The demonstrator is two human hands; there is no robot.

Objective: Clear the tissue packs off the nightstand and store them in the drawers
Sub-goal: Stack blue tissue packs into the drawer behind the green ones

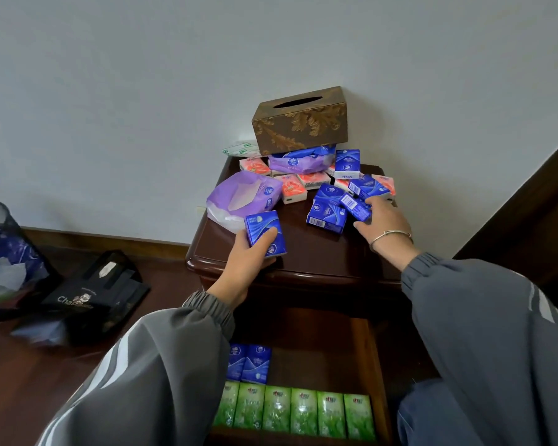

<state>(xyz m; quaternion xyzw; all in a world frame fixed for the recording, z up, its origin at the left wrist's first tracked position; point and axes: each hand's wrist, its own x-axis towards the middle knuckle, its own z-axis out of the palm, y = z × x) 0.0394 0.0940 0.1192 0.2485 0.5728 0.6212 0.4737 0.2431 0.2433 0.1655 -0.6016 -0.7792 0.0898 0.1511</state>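
The dark wooden nightstand (306, 255) carries several blue tissue packs (327, 214), several orange ones (292, 188) and two purple soft packs (242, 197). My left hand (248, 262) grips one blue pack (266, 231) near the top's front left. My right hand (382, 220) is closed around another blue pack (355, 206) at the right side of the pile. Below, the open drawer (379, 375) holds a row of several green packs (300, 413) along the front and two blue packs (248, 363) behind them at the left.
A brown ornate tissue box (300, 120) rests on a purple pack at the back of the nightstand. A black shopping bag (94, 294) and a mesh bin (0, 252) stand on the wooden floor at the left. Dark wooden furniture (535, 204) rises at the right.
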